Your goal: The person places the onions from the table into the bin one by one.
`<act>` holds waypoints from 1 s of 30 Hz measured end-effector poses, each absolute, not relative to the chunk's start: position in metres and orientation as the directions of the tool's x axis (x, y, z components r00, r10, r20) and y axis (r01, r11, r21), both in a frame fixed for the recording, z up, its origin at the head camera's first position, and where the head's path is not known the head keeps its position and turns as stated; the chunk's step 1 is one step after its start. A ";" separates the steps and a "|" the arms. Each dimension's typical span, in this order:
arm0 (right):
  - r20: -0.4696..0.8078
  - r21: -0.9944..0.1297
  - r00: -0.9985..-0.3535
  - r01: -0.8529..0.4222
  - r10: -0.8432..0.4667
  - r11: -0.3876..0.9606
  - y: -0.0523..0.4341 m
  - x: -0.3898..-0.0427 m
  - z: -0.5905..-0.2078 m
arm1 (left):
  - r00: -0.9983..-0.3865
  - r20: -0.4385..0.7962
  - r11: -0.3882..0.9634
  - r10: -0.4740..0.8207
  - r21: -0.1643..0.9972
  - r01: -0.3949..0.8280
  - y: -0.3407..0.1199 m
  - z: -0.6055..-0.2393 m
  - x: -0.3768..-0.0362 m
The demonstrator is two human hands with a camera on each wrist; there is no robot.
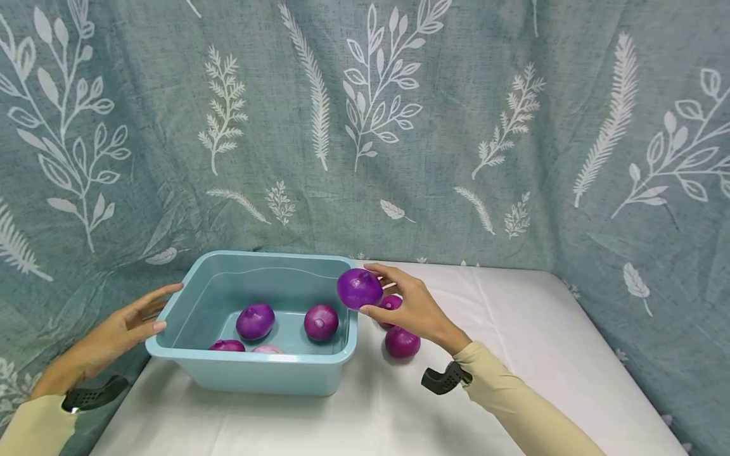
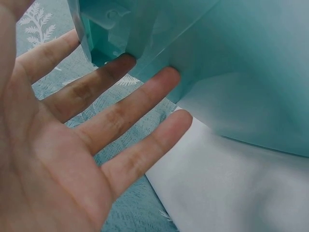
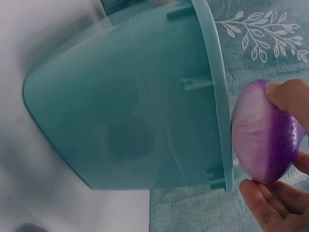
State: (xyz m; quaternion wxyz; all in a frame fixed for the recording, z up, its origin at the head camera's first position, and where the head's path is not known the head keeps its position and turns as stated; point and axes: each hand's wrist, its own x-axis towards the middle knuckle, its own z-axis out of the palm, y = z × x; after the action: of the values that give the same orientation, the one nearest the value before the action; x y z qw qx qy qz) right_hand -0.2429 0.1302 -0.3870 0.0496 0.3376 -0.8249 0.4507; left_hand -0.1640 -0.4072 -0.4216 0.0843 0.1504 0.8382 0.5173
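Pinching a purple onion [image 1: 358, 288], the right hand [image 1: 413, 308] holds it over the tub's [image 1: 251, 367] 3 o'clock rim. Left hand [image 1: 122, 326], fingers spread, touches the 9 o'clock side. Next, I think, the onion needs dropping inside.

No readable text, labels or nos. anywhere.

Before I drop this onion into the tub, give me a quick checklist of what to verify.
1. Right hand grips the round purple onion: ok.
2. Onion above the light blue plastic tub: not ok, it hangs over the right rim.
3. Left hand steadies the tub: ok, straight fingers touch its left side.
4. Free space inside: ok, some bare floor shows among the onions in the tub.
5. Two purple onions on the white tabletop stay put: cannot tell.
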 end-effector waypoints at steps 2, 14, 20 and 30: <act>0.376 -0.724 -0.762 -0.597 -0.528 0.345 0.128 -0.241 -0.386 | -0.941 0.008 0.418 0.337 0.895 0.157 -0.408 -0.423 -0.163; 0.395 -0.711 -0.679 -0.653 -0.618 0.263 0.113 -0.237 -0.391 | -0.946 0.009 0.416 0.325 0.897 0.151 -0.407 -0.422 -0.163; 0.444 -0.679 -0.647 -0.694 -0.621 0.238 0.118 -0.239 -0.397 | -0.944 -0.002 0.400 0.330 0.906 0.138 -0.405 -0.421 -0.163; 0.398 -0.652 -0.729 -0.652 -0.557 0.387 0.152 -0.247 -0.420 | -0.937 0.008 0.391 0.348 0.908 0.153 -0.407 -0.421 -0.164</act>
State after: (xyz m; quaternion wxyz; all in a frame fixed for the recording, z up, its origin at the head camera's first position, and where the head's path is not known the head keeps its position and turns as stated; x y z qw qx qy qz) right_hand -0.2466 0.1520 -0.4200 0.0571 0.3638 -0.8309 0.4172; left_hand -0.1640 -0.4070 -0.4212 0.0920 0.1513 0.8288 0.5307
